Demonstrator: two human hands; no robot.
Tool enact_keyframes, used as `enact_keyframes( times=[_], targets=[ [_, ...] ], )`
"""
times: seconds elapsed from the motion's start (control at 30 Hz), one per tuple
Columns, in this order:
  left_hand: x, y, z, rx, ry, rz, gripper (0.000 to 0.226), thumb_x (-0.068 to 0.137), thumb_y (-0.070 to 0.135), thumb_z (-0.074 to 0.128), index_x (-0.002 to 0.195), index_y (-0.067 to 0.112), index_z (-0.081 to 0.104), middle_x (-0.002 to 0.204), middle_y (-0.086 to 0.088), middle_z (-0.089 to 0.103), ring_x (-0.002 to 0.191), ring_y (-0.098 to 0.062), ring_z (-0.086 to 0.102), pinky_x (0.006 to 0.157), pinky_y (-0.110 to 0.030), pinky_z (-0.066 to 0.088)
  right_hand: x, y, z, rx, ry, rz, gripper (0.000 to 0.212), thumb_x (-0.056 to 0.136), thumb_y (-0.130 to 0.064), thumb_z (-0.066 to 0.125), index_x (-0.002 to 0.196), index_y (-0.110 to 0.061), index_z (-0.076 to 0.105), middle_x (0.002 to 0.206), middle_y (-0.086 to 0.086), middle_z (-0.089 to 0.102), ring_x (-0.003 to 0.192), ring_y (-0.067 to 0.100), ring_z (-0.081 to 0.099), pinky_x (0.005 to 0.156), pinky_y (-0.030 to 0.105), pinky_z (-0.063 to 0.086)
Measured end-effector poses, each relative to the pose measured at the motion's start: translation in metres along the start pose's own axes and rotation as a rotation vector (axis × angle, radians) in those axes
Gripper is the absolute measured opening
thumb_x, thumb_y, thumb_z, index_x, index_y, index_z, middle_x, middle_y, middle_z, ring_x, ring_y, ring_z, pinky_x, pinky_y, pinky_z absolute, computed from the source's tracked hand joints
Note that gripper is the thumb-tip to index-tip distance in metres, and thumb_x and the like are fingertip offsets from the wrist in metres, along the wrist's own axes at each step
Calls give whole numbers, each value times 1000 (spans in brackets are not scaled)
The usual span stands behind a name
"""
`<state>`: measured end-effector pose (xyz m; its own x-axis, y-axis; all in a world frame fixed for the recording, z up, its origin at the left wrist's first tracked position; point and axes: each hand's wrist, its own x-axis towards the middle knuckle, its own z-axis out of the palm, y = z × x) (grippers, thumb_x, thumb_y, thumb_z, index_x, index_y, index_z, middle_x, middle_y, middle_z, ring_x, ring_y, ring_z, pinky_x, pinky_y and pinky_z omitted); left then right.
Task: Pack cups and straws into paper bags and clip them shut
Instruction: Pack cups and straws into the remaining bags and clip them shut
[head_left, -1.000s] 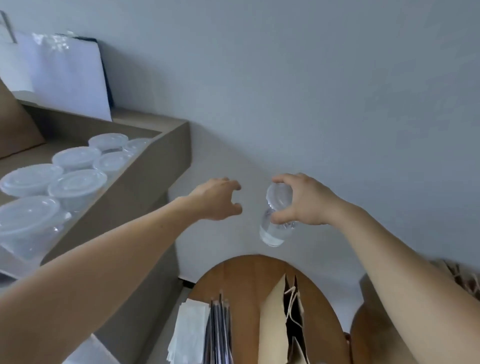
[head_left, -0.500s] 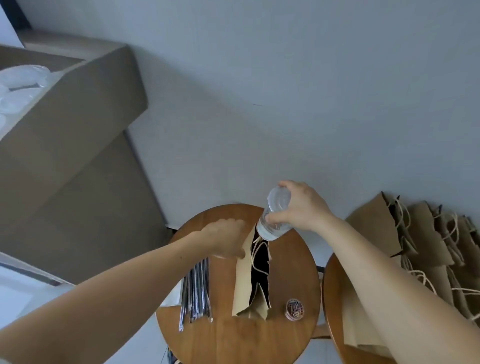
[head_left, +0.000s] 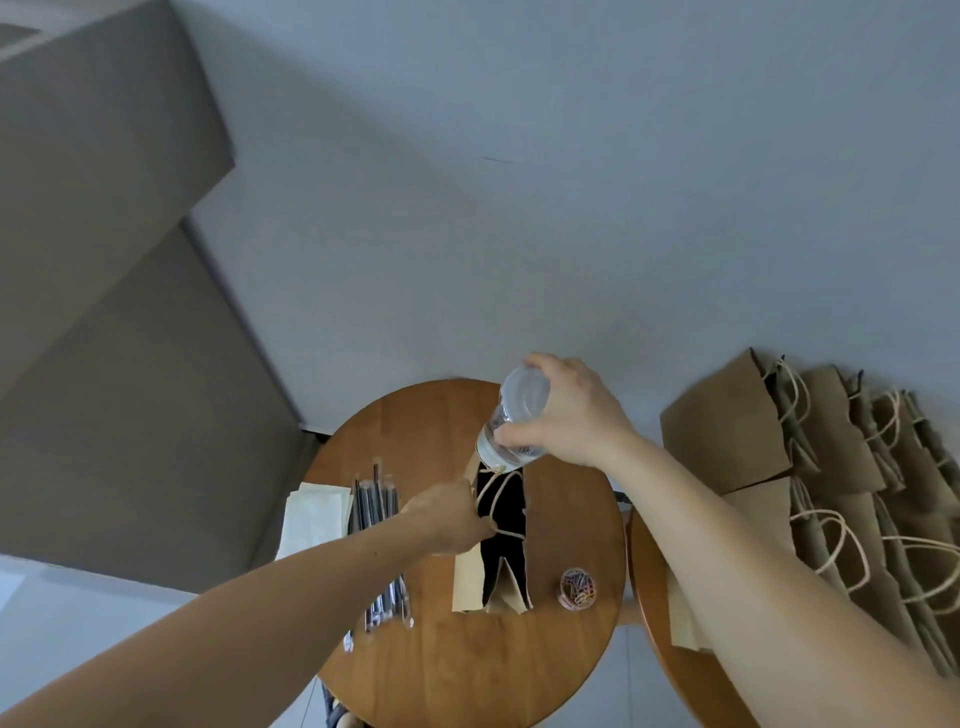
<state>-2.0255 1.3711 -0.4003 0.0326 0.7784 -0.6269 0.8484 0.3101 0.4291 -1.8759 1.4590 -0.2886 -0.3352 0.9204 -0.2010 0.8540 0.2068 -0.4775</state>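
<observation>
An open brown paper bag (head_left: 469, 577) stands on the round wooden table (head_left: 467, 665), its dark mouth facing up. My right hand (head_left: 571, 415) grips a clear lidded plastic cup (head_left: 514, 421) by its top, the cup's base just above the far end of the bag's mouth. My left hand (head_left: 449, 514) holds the bag's left rim beside the twine handles. A bundle of wrapped straws (head_left: 379, 545) lies left of the bag. A small tub of coloured paper clips (head_left: 578, 586) sits to the bag's right.
A stack of pale napkins (head_left: 314, 514) lies left of the straws. Several paper bags (head_left: 831, 467) with twine handles lean on a second round table (head_left: 670, 670) at the right. A grey cabinet (head_left: 104, 260) fills the left side.
My view swung down from the shelf of cups to the table. My right hand carried the cup down to the bag's mouth, and my left hand took hold of the bag's rim.
</observation>
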Motion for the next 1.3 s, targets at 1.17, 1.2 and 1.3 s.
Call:
enact_keyframes(
  times=[1.17,1.2,1.3],
  targets=[
    [5,-35,-1,-630,-82,-280,16,95,18,50,96,4,58,51,-3,67,54,-20,72,49,-24,56,9,53,206,-567,-470,77,84,83,-39,67,146,-20,16,138,16,33,121,37,45,96,44,46],
    [7,-36,-1,-625,-81,-272,16,95,19,50,96,5,58,51,-2,67,54,-19,71,48,-23,55,10,57,212,-580,-473,59,83,83,-39,65,147,-20,15,139,17,31,121,37,44,96,44,46],
    [11,-40,1,-627,-75,-253,15,95,20,50,97,7,57,52,-1,68,54,-18,71,47,-20,52,11,70,224,-591,-463,30,80,85,-40,61,147,-18,16,139,17,32,121,36,44,96,43,46]
  ],
)
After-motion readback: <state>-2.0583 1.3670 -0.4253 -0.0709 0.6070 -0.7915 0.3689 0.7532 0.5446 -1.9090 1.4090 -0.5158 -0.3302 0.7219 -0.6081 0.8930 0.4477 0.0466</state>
